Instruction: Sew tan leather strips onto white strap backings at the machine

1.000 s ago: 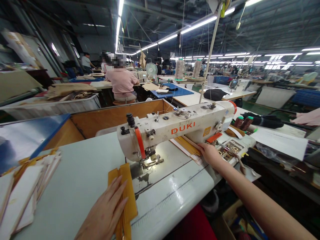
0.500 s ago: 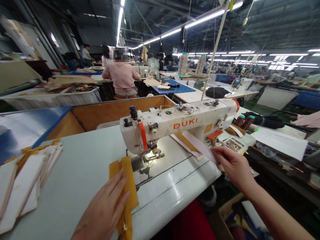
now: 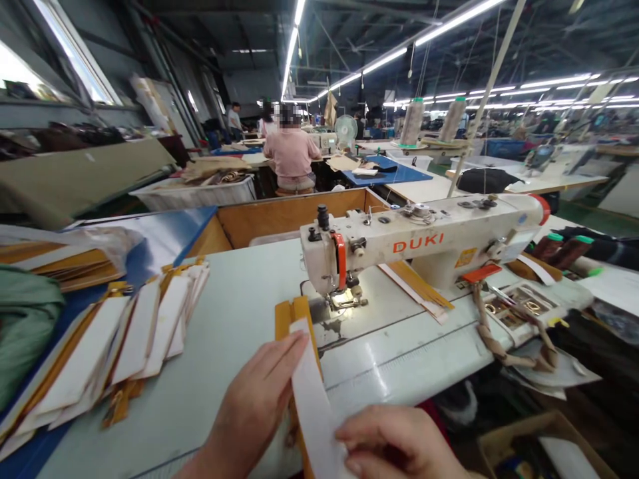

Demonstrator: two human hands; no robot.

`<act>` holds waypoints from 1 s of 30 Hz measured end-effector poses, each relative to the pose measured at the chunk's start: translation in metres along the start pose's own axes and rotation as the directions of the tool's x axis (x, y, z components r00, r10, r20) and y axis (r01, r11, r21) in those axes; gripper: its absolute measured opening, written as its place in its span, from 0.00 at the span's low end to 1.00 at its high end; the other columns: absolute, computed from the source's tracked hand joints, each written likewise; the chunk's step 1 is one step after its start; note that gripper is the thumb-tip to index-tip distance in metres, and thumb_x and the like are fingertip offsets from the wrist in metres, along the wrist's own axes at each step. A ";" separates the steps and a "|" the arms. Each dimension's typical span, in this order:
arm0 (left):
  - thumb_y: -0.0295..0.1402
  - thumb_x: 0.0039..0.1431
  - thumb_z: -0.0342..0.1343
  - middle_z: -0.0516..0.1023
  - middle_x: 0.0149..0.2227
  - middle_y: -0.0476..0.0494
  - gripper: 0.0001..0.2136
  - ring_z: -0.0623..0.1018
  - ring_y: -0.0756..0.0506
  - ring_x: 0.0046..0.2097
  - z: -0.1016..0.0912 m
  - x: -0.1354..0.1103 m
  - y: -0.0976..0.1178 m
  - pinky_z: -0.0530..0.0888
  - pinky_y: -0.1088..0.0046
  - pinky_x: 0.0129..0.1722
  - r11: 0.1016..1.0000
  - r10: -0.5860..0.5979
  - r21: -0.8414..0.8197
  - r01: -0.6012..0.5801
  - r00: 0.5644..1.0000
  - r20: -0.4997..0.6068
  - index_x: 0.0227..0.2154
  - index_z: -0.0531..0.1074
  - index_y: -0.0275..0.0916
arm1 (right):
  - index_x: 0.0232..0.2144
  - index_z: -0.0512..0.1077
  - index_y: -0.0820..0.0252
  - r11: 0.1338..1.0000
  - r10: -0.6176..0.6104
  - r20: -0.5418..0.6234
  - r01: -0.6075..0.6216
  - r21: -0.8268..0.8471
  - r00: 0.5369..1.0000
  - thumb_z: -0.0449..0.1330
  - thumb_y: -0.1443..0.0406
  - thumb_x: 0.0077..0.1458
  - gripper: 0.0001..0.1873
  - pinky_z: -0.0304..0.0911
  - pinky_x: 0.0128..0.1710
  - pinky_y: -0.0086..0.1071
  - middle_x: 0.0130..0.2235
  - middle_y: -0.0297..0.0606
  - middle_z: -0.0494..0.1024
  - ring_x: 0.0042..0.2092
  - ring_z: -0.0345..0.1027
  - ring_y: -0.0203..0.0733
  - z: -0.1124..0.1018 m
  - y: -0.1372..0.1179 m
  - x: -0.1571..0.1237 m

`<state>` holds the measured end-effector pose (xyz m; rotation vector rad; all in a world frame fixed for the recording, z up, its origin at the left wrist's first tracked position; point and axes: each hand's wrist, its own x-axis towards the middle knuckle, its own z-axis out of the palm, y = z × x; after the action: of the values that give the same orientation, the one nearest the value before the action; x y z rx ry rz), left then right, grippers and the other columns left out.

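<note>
I see a factory sewing station from above my own hands. At far left lies a fanned pile of white-and-yellow pieces (image 3: 124,339) on the pale table (image 3: 234,293), beside some green cloth (image 3: 24,326). Low in the middle, my left hand (image 3: 254,406) lies flat with fingers spread, gripping nothing, its fingertips pressing the top end of a white strip (image 3: 312,399) onto a yellow piece (image 3: 292,313). That yellow piece sits just in front of the presser foot (image 3: 344,301), not under it. My right hand (image 3: 394,446), at the bottom edge, pinches the strip's lower end between thumb and curled fingers. To the right stands the cream DUKI sewing machine (image 3: 424,239), with a small stack of strips (image 3: 417,289) beneath its arm and a tray of metal parts (image 3: 519,306) beyond. As I judge it, this pair is being lined up and is not yet stitched – the left pile looks done, the stack under the arm looks left to do.
</note>
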<state>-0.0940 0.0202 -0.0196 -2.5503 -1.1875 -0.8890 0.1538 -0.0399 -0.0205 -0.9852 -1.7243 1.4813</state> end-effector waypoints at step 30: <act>0.28 0.56 0.44 0.74 0.52 0.30 0.20 0.73 0.40 0.55 0.055 -0.004 -0.044 0.73 0.62 0.53 0.987 -0.117 0.138 0.087 0.966 0.232 0.51 0.66 0.29 | 0.40 0.70 0.65 0.047 -0.496 0.552 0.656 -0.753 0.670 0.51 0.67 0.64 0.09 0.60 0.51 0.36 0.44 0.40 0.76 0.48 0.65 0.44 -0.005 0.034 0.134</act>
<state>-0.1046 0.0685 -0.0694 -2.5665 -1.4050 -0.5146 0.0948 0.0814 -0.0528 -0.4213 -2.6944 -0.1861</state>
